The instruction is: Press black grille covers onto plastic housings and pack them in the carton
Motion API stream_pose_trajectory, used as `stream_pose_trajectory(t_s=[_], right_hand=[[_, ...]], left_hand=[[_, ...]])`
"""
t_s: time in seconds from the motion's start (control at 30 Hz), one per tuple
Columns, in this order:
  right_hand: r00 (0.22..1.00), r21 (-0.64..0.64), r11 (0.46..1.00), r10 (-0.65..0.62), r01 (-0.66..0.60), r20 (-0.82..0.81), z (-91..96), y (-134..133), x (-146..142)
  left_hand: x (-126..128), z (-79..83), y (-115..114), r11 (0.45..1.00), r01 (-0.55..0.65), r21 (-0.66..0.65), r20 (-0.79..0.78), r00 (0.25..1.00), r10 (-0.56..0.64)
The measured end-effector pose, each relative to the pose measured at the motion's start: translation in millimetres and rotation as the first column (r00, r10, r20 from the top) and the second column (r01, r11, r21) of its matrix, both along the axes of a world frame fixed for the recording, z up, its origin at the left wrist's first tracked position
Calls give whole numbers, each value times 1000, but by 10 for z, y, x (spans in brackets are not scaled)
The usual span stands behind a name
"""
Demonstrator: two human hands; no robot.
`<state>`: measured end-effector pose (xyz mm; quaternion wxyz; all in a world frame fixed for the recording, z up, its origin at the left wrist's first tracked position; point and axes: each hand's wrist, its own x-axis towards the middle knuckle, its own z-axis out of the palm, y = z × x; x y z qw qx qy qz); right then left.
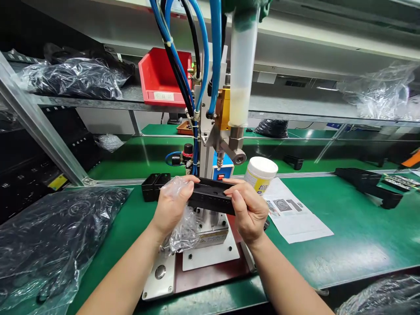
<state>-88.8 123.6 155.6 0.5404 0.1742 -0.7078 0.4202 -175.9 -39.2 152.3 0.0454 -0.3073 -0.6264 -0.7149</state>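
Note:
Between my two hands is a long black plastic housing (210, 197), held level in front of the dispensing machine (206, 144). My left hand (172, 203) grips its left end, with a crumpled clear plastic bag (185, 234) caught in the same hand and hanging below it. The housing's right end is pinched by my right hand (249, 208), thumb in front and fingers over the top edge. Behind the housing, the machine's metal nozzle (220, 161) points down. My fingers and the bag cover parts of both ends.
Black blocks (154, 187) stand left of the machine. A white tub (261, 173) and a printed sheet (292, 214) are on its right. Black parts (367, 186) lie farther right. A large plastic bag (55, 245) covers the left bench. A red bin (164, 78) sits on the shelf.

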Motion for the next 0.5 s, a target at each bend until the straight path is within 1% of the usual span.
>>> stream_pose_trajectory(t_s=[0.13,0.2,0.27,0.5], right_hand=[[999,-41,998,39,-38,11,-29,15,-17],[998,-43,997,65,-64,13,-31,23,-15],[997,-31,997,72,-72,6,-30,23,-6],[999,17,999,31,-31,-30,-41,12,-17]], left_hand=[[48,-65,6,995,-96,-18,-70,993,95],[57,-81,10,993,-121,-14,-97,988,119],[54,-77,14,994,-112,-5,-94,989,111],[43,-49,30,998,-62,15,-16,998,62]])
